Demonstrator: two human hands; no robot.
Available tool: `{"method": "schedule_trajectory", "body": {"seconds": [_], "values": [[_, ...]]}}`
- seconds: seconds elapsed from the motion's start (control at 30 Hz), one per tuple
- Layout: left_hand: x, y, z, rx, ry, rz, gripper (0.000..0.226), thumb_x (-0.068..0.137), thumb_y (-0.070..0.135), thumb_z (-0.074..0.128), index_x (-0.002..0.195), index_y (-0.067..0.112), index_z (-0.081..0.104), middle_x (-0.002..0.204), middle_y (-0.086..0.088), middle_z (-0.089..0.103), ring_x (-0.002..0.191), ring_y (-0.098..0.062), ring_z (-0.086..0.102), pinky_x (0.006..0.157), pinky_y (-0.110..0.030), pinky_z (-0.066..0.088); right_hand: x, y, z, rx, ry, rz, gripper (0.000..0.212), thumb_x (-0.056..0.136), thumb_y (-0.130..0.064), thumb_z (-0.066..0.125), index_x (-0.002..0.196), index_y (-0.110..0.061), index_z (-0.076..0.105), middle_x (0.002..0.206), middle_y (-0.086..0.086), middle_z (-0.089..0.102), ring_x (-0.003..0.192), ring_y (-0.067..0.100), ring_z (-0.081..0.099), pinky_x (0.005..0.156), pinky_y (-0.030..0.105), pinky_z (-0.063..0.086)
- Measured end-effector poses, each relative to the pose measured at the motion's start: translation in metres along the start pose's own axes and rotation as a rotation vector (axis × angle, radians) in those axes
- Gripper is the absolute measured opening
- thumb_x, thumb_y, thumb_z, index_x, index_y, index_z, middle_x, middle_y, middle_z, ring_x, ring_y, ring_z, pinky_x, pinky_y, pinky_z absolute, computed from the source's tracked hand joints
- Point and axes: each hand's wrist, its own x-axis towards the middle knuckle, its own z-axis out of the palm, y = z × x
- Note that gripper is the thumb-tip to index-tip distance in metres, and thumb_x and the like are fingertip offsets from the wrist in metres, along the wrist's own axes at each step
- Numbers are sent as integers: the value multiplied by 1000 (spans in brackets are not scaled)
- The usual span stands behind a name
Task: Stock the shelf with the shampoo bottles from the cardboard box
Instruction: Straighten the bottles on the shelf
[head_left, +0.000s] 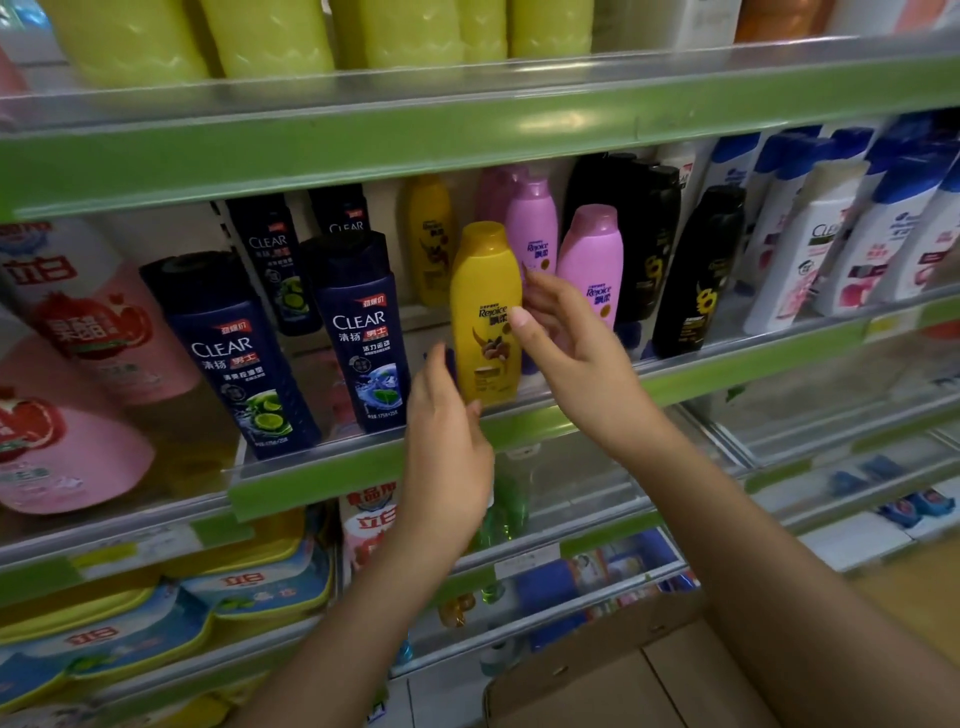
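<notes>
Green-edged shop shelving across the whole view, stocked in brand blocks, labels outward. Far left: pink detergent bottles (78, 332), large, unrelated to the job. Next along on the middle shelf (524, 423): dark blue Clear bottles (358, 332) in rows, front ones hard against the clear lip, presumably so nothing slides off. Left hand (447, 441) raised at the shelf edge, just beside the lower left of the yellow Rejoice bottle (485, 312); fingers loosely curled, nothing gripped; whether touching the bottle cannot be told. Judged a guard against tipping while the base settles. Yellow bottle upright at the front lip, directly ahead of a second yellow bottle (428, 239) further back, so evidently filling out that column. Right hand (566, 343) against the bottle's right flank, thumb tip on the label, fingers mostly straight alongside: steadying or squaring the label forward rather than a full grasp. Pink Rejoice bottles (592, 260) just to the right, then black bottles (696, 270), then white and blue bottles (810, 244). Cardboard box (597, 675) at bottom right, below the arms, within easy reach; contents not visible.
</notes>
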Motion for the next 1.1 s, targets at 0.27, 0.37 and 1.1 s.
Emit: {"method": "schedule_trajectory", "body": {"seconds": [0.27, 0.37, 1.1], "values": [[-40, 34, 30, -35, -21, 205, 54, 99, 25, 42, 148, 20, 21, 153, 9, 26, 135, 6, 17, 105, -1, 5, -13, 16, -61, -9, 372, -52, 30, 99, -22, 54, 129, -18, 53, 124, -4, 61, 116, 3, 57, 97, 23, 48], [-19, 45, 45, 67, -52, 170, 60, 99, 20, 42, 151, 14, 11, 157, 1, 17, 144, -8, 13, 112, -16, 5, -1, 27, -75, -26, 202, 54, 43, 99, -31, 51, 141, -21, 45, 138, -8, 53, 125, 2, 51, 107, 29, 44], [29, 47, 82, 112, -12, 67, 47, 94, 13, 49, 138, 6, 33, 114, -10, 56, 102, -26, 59, 82, -42, 54, 19, 41, -78, 88, -63, 144, 34, 101, -21, 47, 134, -11, 48, 119, 5, 66, 105, 7, 64, 84, 22, 53]]}}
